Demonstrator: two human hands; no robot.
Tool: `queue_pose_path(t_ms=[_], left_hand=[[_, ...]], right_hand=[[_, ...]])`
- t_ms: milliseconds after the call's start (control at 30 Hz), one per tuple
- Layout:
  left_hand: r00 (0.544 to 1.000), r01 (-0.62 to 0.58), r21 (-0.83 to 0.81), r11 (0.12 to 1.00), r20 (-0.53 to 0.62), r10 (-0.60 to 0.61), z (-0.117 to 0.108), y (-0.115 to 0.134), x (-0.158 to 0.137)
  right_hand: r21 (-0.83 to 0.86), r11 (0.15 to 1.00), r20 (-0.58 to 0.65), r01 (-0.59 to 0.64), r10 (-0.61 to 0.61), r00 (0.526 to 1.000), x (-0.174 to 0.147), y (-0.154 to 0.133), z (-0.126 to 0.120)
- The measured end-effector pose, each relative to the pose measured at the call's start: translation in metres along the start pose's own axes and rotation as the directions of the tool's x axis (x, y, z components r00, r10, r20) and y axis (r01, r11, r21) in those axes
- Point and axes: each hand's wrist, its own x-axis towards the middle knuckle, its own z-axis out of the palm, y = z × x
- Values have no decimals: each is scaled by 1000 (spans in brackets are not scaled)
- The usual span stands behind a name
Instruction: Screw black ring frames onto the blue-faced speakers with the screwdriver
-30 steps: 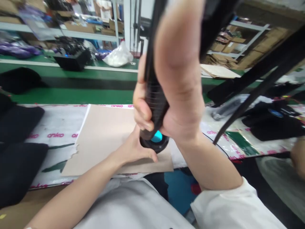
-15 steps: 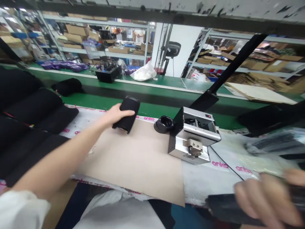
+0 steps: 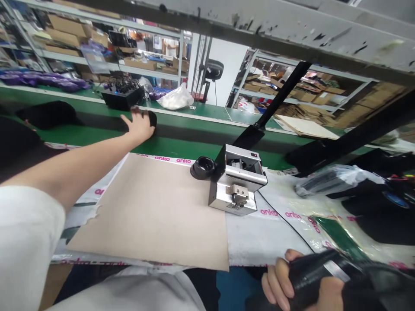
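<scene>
My left hand (image 3: 140, 126) reaches over the green belt with its fingers spread. Against it, partly hidden by the fingers, a black cylinder (image 3: 152, 117) stands on the belt. At the lower right, my right hand (image 3: 279, 280) is wrapped round a dark, glossy cylindrical piece with a pale label (image 3: 311, 272); its far end runs into other dark shapes. A silver box-shaped machine (image 3: 238, 181) with a metal bracket on its front sits on the bench, between the two hands. Touching its left side is a black ring-shaped part (image 3: 203, 167). A tan cardboard sheet (image 3: 155, 211) lies flat before me.
Black rolls or cylinders (image 3: 48, 114) lie at the left. A black tray of wires (image 3: 123, 95) and a white plastic bag (image 3: 177, 97) stand beyond the belt. Wrapped black items (image 3: 333, 179) lie at right. A cable (image 3: 288, 220) crosses the bench. A beam (image 3: 259, 30) spans overhead.
My left hand has carried the black cylinder from above the cardboard onto the green belt, and its fingers have spread. My right hand has turned its dark piece, showing a pale label. The view has swung right.
</scene>
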Motion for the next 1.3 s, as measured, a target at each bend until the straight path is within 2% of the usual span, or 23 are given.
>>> queue_pose_path(t_ms=[67,100,200,300,367,433,567,700,800,1000,1133,1300], left_hand=[[983,-142,-7,990,118,142,15,20,-13],[955,-219,-19,976,199,218,24,33,-20],[817,-413,-60,909,416,399,50,73,-42],[713,-480,-30,877,570,409,70,99,-56],[674,-478,18,878,649,354,78,105,-58],[646,-470,62,881,704,295,84,106,-54],[627,-466,124,876,745,228,84,104,-45],[608,-481,140,866,764,214,73,99,-48],[604,-487,137,862,766,220,65,93,-59],[637,-467,122,876,734,237,66,85,-71],[625,-464,88,881,737,256,73,86,-64],[600,-479,55,876,749,281,68,86,-74]], right_hand=[[-53,999,77,3,1,997,10,1,18],[-61,998,92,1,4,996,15,2,28],[-30,999,89,-14,17,996,21,6,51],[-29,999,174,-13,18,985,18,10,52],[-29,1000,203,-9,15,979,13,11,43],[-13,1000,170,0,2,986,7,11,32],[-5,1000,131,23,-22,991,-1,9,14],[-4,999,82,37,-37,996,-4,4,6],[-9,998,122,61,-60,991,-1,-3,4],[-34,995,206,97,-88,975,8,-16,21],[-25,994,236,109,-100,966,11,-15,36],[-28,994,271,109,-97,958,11,-12,35]])
